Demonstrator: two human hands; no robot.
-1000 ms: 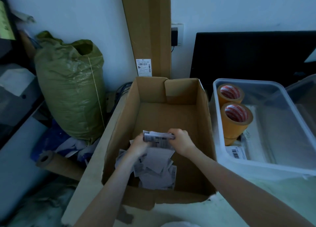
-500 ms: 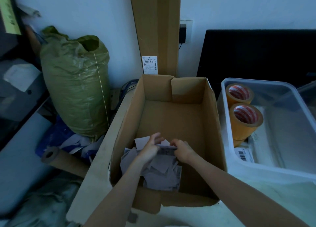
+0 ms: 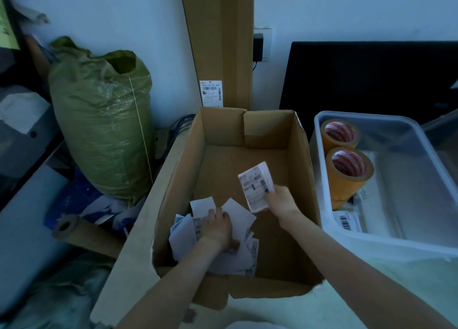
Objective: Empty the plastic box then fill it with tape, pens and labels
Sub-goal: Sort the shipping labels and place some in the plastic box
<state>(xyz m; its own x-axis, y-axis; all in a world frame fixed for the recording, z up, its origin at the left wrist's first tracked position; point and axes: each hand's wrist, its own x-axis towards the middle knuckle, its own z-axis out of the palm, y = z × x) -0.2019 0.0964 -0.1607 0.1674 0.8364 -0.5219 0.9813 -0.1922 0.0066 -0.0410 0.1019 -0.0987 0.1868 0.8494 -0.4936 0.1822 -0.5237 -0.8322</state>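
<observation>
My right hand [image 3: 280, 201] pinches a stack of labels [image 3: 256, 186], lifted above the cardboard box [image 3: 301, 155] floor. My left hand [image 3: 218, 227] lies spread, fingers down on the loose labels [image 3: 238, 259] heaped at the box's near left corner. Right of the box sits the plastic box [image 3: 431, 244], two tape rolls [image 3: 349, 171] standing inside.

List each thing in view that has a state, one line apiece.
cardboard box: open, flaps up, loose labels inside
loose labels: scattered in the box's near left corner
left hand: resting on the loose labels
right hand: holding a label stack
label stack: lifted above the box floor
plastic box: lid off, holding two tape rolls
tape rolls: side by side
</observation>
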